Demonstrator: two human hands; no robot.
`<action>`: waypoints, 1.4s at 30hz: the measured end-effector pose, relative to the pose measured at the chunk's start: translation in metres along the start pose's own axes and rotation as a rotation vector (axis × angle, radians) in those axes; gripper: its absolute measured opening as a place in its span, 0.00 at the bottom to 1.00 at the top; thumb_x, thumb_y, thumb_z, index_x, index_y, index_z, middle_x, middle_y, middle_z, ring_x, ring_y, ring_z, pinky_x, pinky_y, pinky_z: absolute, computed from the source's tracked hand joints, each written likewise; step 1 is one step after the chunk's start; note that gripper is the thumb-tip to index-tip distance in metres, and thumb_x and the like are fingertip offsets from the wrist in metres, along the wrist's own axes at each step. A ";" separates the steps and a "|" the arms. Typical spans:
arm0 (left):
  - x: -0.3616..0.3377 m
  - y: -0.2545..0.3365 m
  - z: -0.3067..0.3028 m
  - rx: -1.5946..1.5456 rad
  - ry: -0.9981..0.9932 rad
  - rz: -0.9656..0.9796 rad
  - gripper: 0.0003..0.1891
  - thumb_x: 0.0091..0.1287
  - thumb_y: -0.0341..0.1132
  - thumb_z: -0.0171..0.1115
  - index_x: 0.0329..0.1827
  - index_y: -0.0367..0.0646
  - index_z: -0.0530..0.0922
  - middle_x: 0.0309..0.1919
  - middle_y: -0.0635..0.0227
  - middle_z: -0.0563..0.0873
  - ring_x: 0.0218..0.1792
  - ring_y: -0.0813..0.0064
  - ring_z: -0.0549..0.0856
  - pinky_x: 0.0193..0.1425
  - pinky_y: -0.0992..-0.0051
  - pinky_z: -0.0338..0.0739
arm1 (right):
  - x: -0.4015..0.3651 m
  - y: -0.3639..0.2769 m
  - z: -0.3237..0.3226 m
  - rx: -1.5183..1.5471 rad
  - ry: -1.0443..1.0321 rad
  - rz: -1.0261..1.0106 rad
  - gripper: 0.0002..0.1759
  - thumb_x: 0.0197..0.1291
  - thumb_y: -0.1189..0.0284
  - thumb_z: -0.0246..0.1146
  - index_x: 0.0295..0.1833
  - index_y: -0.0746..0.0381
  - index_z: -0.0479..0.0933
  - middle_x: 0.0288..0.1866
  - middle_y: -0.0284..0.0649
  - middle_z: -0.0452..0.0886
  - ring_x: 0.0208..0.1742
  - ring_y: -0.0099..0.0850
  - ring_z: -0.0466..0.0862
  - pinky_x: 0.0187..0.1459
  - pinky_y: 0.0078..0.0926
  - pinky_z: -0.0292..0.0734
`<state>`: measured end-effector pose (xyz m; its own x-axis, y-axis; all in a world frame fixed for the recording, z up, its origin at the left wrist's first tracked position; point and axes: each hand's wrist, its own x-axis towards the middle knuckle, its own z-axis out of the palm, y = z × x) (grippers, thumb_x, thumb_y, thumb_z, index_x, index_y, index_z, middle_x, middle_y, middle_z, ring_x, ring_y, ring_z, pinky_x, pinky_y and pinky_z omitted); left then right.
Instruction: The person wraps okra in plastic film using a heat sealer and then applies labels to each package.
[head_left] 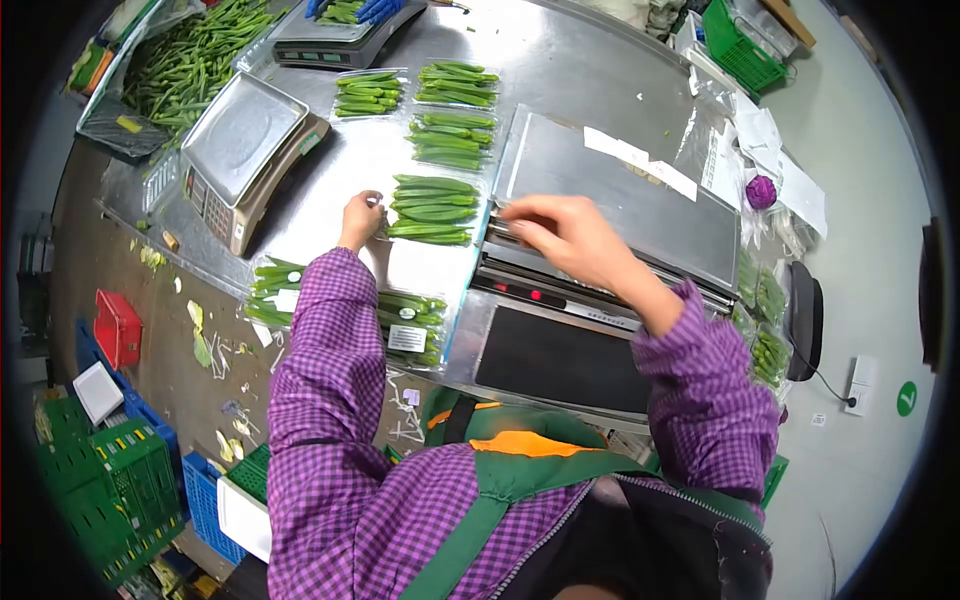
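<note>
A clear tray of okra [434, 210] lies on the steel table between my two hands. My left hand [361, 220] is at its left edge, fingers curled in and seemingly closed on the tray's rim. My right hand [562, 232] hovers over the front bar of the film wrapping machine [640, 190], thumb and forefinger apart; I see nothing between them, though clear film would be hard to make out. Behind the tray lie more okra packs [452, 140]. Labelled okra packs [410, 325] sit nearer my body, partly hidden by my left sleeve.
A weighing scale [245, 140] stands left of my left hand, with a second scale [345, 35] farther back. Loose okra [200, 65] fills a bin at the far left. The machine's black plate [560, 360] is close to my body. Green crates [110, 480] stand on the floor.
</note>
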<state>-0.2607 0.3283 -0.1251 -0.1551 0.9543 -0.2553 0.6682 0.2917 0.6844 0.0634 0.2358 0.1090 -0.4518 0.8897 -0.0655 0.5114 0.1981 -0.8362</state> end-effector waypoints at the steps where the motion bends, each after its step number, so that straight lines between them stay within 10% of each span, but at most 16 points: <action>1: 0.003 -0.003 -0.003 0.000 -0.006 0.003 0.14 0.56 0.32 0.60 0.47 0.44 0.81 0.35 0.57 0.86 0.41 0.61 0.85 0.49 0.67 0.77 | 0.024 0.001 0.011 -0.046 -0.041 -0.031 0.13 0.61 0.73 0.57 0.48 0.67 0.78 0.37 0.44 0.84 0.37 0.29 0.84 0.40 0.25 0.77; 7: 0.009 -0.033 -0.037 0.202 0.097 -0.122 0.13 0.57 0.33 0.60 0.45 0.43 0.80 0.40 0.56 0.85 0.44 0.58 0.83 0.50 0.64 0.76 | 0.172 0.062 0.088 -0.622 -0.285 0.158 0.13 0.53 0.75 0.53 0.37 0.72 0.80 0.36 0.55 0.83 0.37 0.45 0.84 0.39 0.38 0.80; 13: 0.006 -0.051 -0.051 0.129 0.094 -0.157 0.14 0.55 0.33 0.60 0.44 0.40 0.79 0.40 0.53 0.84 0.46 0.55 0.82 0.51 0.65 0.75 | 0.234 0.109 0.142 -0.176 -0.536 0.816 0.17 0.62 0.74 0.49 0.41 0.78 0.76 0.34 0.55 0.83 0.29 0.39 0.86 0.32 0.36 0.82; 19: -0.008 -0.060 -0.072 -0.148 0.187 -0.116 0.18 0.58 0.31 0.63 0.52 0.35 0.76 0.42 0.56 0.84 0.38 0.67 0.85 0.43 0.69 0.78 | 0.233 0.099 0.111 -0.129 -0.434 0.522 0.15 0.54 0.77 0.51 0.44 0.77 0.72 0.26 0.49 0.81 0.19 0.33 0.79 0.23 0.33 0.73; 23: -0.058 0.051 -0.116 -0.458 0.097 0.040 0.16 0.63 0.27 0.60 0.54 0.33 0.75 0.39 0.66 0.81 0.34 0.79 0.80 0.31 0.79 0.78 | 0.175 0.048 0.023 -0.004 -0.250 0.257 0.29 0.56 0.78 0.55 0.65 0.73 0.60 0.33 0.40 0.79 0.31 0.25 0.80 0.32 0.22 0.78; 27: -0.084 0.146 -0.095 -0.572 -0.116 0.233 0.21 0.62 0.28 0.61 0.59 0.34 0.72 0.43 0.64 0.81 0.37 0.80 0.79 0.36 0.80 0.80 | 0.078 0.038 -0.055 0.106 0.016 0.277 0.27 0.60 0.76 0.56 0.65 0.68 0.63 0.33 0.35 0.76 0.31 0.21 0.76 0.33 0.18 0.74; 33: -0.111 0.254 0.031 -0.224 -0.343 0.519 0.54 0.39 0.41 0.81 0.66 0.25 0.58 0.48 0.50 0.79 0.42 0.67 0.80 0.44 0.71 0.78 | -0.065 0.112 -0.132 0.176 0.396 0.486 0.25 0.58 0.78 0.56 0.63 0.68 0.66 0.30 0.34 0.76 0.29 0.20 0.76 0.31 0.18 0.72; 42: -0.130 0.295 0.117 -0.111 -0.429 0.534 0.48 0.41 0.37 0.80 0.64 0.26 0.62 0.46 0.52 0.80 0.38 0.72 0.81 0.42 0.74 0.79 | -0.148 0.189 -0.149 0.240 0.503 0.529 0.20 0.60 0.74 0.57 0.58 0.67 0.73 0.31 0.37 0.79 0.29 0.25 0.78 0.32 0.22 0.74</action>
<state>0.0421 0.2826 0.0299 0.4912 0.8658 -0.0957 0.4908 -0.1844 0.8516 0.3355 0.2026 0.0416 0.2252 0.9326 -0.2822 0.3679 -0.3496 -0.8617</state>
